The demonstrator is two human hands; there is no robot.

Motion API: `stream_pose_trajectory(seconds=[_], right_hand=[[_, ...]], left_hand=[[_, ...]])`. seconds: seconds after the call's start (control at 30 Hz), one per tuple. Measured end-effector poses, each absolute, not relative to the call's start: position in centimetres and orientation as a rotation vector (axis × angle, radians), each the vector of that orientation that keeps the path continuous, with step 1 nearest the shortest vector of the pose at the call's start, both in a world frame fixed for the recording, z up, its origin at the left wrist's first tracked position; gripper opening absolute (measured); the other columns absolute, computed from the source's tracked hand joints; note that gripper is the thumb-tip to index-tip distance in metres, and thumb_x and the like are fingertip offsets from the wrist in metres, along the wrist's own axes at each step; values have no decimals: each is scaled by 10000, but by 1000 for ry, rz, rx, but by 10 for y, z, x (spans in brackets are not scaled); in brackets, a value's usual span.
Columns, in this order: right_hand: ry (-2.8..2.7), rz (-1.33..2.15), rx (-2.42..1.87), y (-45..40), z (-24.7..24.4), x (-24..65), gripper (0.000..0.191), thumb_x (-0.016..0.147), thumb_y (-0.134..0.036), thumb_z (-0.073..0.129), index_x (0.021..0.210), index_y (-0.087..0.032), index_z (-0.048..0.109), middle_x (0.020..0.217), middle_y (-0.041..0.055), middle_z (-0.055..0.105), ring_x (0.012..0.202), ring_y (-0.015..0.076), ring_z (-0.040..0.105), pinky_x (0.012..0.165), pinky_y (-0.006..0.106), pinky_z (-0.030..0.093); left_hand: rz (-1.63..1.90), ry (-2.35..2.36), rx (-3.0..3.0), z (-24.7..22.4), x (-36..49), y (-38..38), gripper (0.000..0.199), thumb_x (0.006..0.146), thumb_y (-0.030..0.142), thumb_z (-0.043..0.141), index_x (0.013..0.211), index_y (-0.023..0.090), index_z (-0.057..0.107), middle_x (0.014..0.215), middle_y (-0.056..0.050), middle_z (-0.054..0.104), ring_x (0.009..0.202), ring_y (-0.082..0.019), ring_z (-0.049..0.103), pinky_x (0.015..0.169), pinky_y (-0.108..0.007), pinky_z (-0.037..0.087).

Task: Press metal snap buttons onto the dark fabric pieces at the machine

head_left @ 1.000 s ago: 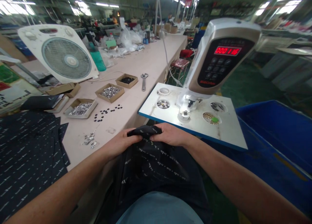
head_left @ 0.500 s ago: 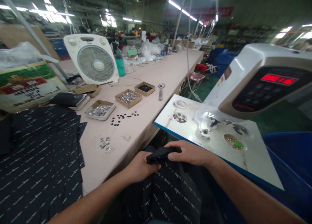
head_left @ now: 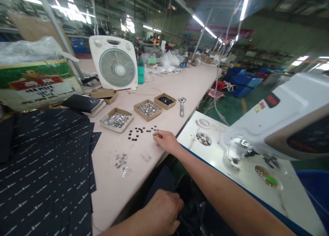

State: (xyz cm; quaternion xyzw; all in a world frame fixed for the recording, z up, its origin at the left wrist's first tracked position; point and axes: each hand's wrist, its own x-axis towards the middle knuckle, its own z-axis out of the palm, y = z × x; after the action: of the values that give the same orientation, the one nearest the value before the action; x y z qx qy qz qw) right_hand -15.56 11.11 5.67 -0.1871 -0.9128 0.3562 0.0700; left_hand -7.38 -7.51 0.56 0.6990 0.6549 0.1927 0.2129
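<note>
My left hand [head_left: 164,210] is closed around a dark printed cloth garment [head_left: 203,215] low in front of me, below the table edge. Its fingertips are partly hidden. Over the table my right hand [head_left: 166,140] reaches out with thumb and fingers bent together, beside the scattered black snap caps [head_left: 140,130]. Whether a cap sits between those fingertips I cannot make out. Closer to me lie small silver metal snap parts [head_left: 121,160] and a clear plastic bag [head_left: 146,157].
Cardboard trays of silver parts [head_left: 117,121] and black parts [head_left: 164,100], an adjustable wrench [head_left: 182,106] and a fan [head_left: 115,64] stand on the table [head_left: 108,205]. Stacked dark printed cloth [head_left: 46,174] covers its left. A snap-press machine [head_left: 277,116] stands at right.
My right hand has let go of the cloth and moved forward to the black snap caps. My left hand has lowered with the cloth. The view has turned slightly right.
</note>
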Motion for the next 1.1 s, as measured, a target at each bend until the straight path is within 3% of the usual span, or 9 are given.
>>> stream_pose_trajectory(seconds=[0.1,0.27,0.53,0.73,0.93,1.1], right_hand=[[-2784,939,-607,112,48,-186,256,929,-255,549,1098,-209,736,680,-14,704,712,153,686,745,243,495],[-2808,762,-690,112,41,-210,215,877,-228,589,1000,-214,765,953,57,764,933,216,676,856,294,482],[-2822,680,-734,111,41,-211,189,846,-229,574,897,-222,756,940,55,759,892,221,661,790,298,478],[-2769,691,-635,102,50,-198,141,824,-198,566,847,-193,705,1000,74,752,948,224,662,830,303,477],[-2768,1003,-563,102,83,-152,69,766,-170,591,748,-191,655,651,-8,714,647,143,669,656,228,478],[-2699,1404,-650,105,89,-60,21,739,-168,621,750,-183,630,636,-6,714,585,134,658,552,209,446]], left_hand=[[526,1820,1948,5,-77,-72,144,714,266,643,827,186,602,892,-61,719,760,-234,697,649,-318,536],[528,1780,1978,1,-80,-66,189,717,291,644,871,184,625,911,-71,721,770,-248,699,633,-346,544],[611,1779,1979,-1,-80,-67,169,705,292,655,828,195,592,871,-50,705,741,-239,687,593,-338,516],[636,1795,2015,-1,-78,-70,149,719,269,653,829,200,579,865,-41,701,753,-226,676,621,-332,519],[561,1863,2026,13,-87,-71,119,743,225,628,851,198,585,872,-47,688,771,-226,659,653,-344,523],[552,1860,2131,26,-90,-73,165,727,123,591,875,196,598,878,-44,669,787,-217,623,673,-349,494]])
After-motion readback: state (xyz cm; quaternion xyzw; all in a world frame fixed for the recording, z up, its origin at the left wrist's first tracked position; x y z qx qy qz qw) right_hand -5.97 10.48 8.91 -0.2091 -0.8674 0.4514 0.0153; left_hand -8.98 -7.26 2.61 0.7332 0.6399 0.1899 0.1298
